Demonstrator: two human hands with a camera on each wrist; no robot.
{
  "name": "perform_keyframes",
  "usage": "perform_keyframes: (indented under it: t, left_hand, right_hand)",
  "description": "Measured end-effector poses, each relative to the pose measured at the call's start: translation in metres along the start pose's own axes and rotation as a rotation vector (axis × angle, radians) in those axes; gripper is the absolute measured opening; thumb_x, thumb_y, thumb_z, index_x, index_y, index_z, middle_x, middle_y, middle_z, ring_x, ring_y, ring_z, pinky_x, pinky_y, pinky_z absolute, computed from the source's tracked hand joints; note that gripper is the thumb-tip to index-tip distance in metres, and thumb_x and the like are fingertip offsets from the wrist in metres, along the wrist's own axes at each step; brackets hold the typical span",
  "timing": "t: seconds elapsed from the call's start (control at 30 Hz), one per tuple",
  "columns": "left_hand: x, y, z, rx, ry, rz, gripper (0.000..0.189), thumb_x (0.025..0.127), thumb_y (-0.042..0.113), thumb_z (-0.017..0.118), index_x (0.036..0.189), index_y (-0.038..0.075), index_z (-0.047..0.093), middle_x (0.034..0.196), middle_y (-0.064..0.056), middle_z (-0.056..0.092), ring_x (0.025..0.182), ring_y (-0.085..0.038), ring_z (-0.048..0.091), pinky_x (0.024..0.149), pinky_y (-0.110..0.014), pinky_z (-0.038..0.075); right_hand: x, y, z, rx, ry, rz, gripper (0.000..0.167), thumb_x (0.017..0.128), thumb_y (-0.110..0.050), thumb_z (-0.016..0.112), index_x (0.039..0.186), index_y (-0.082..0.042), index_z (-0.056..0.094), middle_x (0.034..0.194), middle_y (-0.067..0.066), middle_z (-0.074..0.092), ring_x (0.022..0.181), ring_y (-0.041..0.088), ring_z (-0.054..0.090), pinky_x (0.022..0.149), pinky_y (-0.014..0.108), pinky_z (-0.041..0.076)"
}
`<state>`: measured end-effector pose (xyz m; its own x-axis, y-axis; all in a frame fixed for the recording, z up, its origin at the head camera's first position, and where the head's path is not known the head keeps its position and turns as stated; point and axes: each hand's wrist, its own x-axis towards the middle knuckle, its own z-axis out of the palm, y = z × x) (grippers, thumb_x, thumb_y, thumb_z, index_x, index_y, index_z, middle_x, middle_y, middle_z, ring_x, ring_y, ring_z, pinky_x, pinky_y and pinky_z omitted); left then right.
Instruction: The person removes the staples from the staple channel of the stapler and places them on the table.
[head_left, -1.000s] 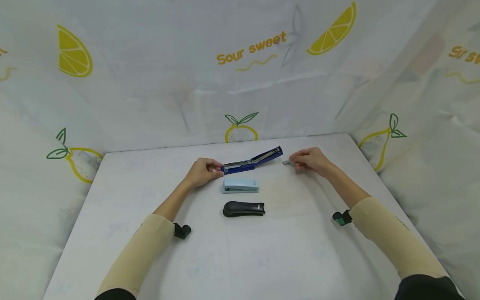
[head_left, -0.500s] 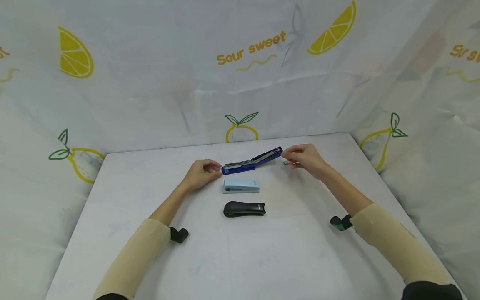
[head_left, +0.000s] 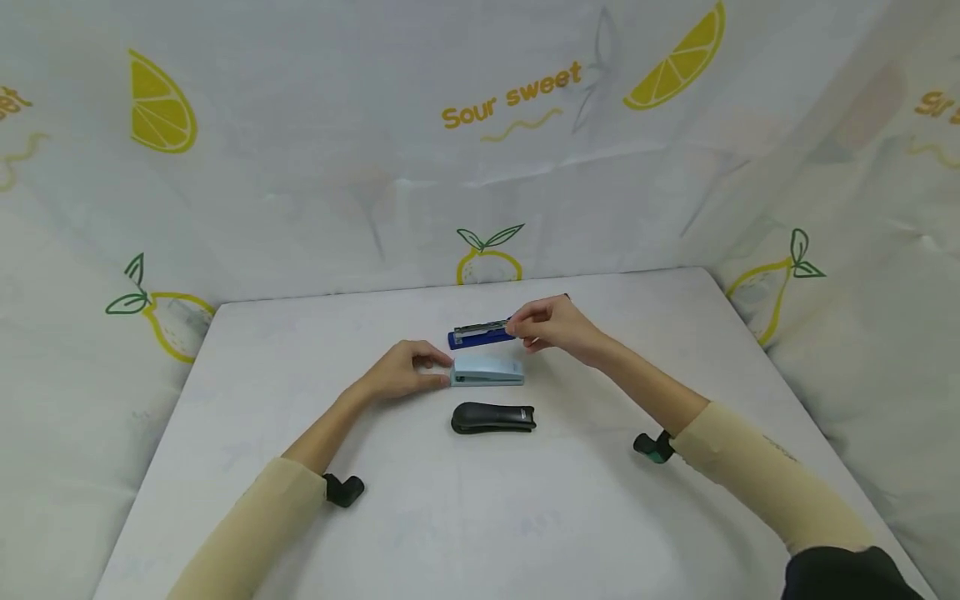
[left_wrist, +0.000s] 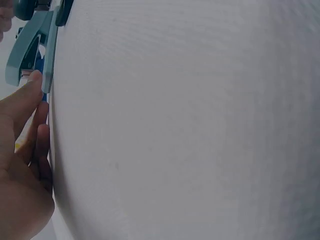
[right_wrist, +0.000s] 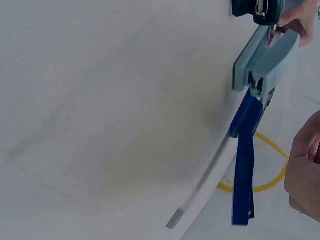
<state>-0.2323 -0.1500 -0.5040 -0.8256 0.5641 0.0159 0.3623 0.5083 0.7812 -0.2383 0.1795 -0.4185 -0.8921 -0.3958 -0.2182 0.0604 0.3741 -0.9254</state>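
A light blue stapler (head_left: 487, 371) lies in the middle row on the table, its jaws together. My left hand (head_left: 411, 369) pinches its left end; in the left wrist view the thumb (left_wrist: 32, 82) is right at the end of its base. Behind it lies a dark blue stapler (head_left: 480, 334), its top folded far back so that the staple channel shows. My right hand (head_left: 558, 327) hovers over that top and hides much of it in the head view. In the right wrist view its loosely bent fingers stand apart from the staplers with nothing in them.
Nearest the front of the row lies a black stapler (head_left: 492, 417). A short grey strip of staples (right_wrist: 175, 218) lies on the white table (head_left: 480, 517) beyond the dark blue stapler's folded top. Patterned white cloth (head_left: 322, 167) rises behind the table.
My left hand has left the dark blue stapler's end and come forward to the light blue one. My right hand has moved from beside the staple strip leftward over the dark blue stapler's top.
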Motion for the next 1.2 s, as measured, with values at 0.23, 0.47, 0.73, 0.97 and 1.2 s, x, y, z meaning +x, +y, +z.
perform_keyframes:
  t: [0.23, 0.47, 0.73, 0.97, 1.2]
  left_hand:
    - [0.000, 0.004, 0.006, 0.050, 0.032, -0.006, 0.032, 0.089, 0.023, 0.091, 0.117, 0.011, 0.082, 0.117, -0.006, 0.080, 0.100, -0.014, 0.061, 0.094, -0.026, 0.051]
    - [0.001, 0.005, 0.007, 0.089, 0.047, -0.008, 0.031, 0.089, 0.025, 0.091, 0.115, 0.011, 0.082, 0.116, -0.004, 0.081, 0.100, -0.015, 0.063, 0.094, -0.029, 0.052]
    - [0.001, 0.006, 0.009, 0.077, 0.045, -0.057, 0.031, 0.086, 0.028, 0.093, 0.113, 0.016, 0.082, 0.116, -0.001, 0.079, 0.101, -0.015, 0.061, 0.095, -0.031, 0.050]
    - [0.002, 0.005, 0.010, 0.087, 0.047, -0.064, 0.031, 0.087, 0.029, 0.092, 0.113, 0.016, 0.082, 0.116, -0.001, 0.079, 0.101, -0.016, 0.061, 0.095, -0.032, 0.049]
    - [0.002, 0.006, 0.009, 0.099, 0.049, -0.061, 0.033, 0.086, 0.031, 0.092, 0.113, 0.016, 0.082, 0.116, -0.002, 0.078, 0.100, -0.016, 0.060, 0.092, -0.032, 0.048]
  right_hand:
    - [0.011, -0.003, 0.031, -0.112, -0.089, -0.084, 0.018, 0.101, -0.016, 0.077, 0.115, -0.004, 0.080, 0.114, 0.016, 0.081, 0.095, 0.015, 0.073, 0.091, 0.028, 0.063]
    - [0.023, 0.000, 0.053, -0.217, -0.130, -0.164, 0.018, 0.097, -0.016, 0.082, 0.113, -0.007, 0.082, 0.114, 0.009, 0.083, 0.101, 0.012, 0.074, 0.093, 0.026, 0.059]
    - [0.033, 0.006, 0.070, -0.269, -0.183, -0.228, 0.029, 0.095, -0.014, 0.084, 0.121, -0.002, 0.080, 0.126, 0.014, 0.080, 0.122, 0.027, 0.076, 0.110, 0.038, 0.058]
    - [0.034, 0.006, 0.075, -0.278, -0.213, -0.231, 0.035, 0.092, -0.012, 0.087, 0.124, 0.000, 0.078, 0.135, 0.017, 0.077, 0.135, 0.034, 0.070, 0.117, 0.041, 0.053]
    - [0.034, 0.007, 0.075, -0.337, -0.186, -0.250, 0.038, 0.090, -0.015, 0.090, 0.123, 0.000, 0.079, 0.131, 0.016, 0.079, 0.130, 0.033, 0.073, 0.115, 0.042, 0.055]
